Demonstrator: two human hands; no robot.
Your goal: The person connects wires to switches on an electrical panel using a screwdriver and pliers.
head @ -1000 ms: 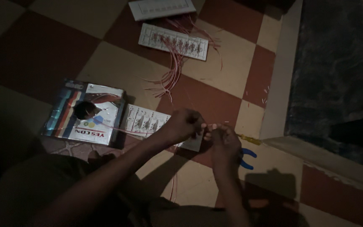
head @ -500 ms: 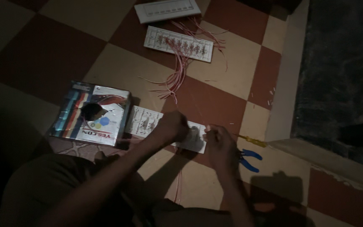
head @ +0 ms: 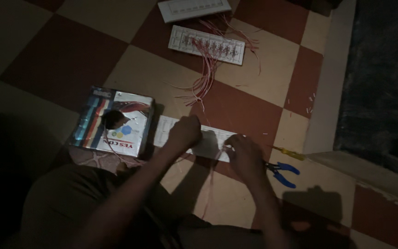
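The left hand (head: 186,133) is pressing down with curled fingers on a white switch plate (head: 194,138) lying on the checkered floor (head: 249,110). The right hand (head: 245,154) is pinching a thin red wire (head: 212,180) at the plate's right end. Blue-handled pliers (head: 282,171) are lying just beside it, and a wire box (head: 114,122) is resting at the left.

Checkered floor (head: 47,60) in brick red and cream squares. White panel (head: 210,144) under the hands, a second white panel (head: 207,44) trailing thin red wires (head: 203,78). Box (head: 113,121) mostly white, with vertical stripes in blue, green and red. Pliers (head: 283,171) with blue handles; yellow-handled screwdriver (head: 289,152) beside them.
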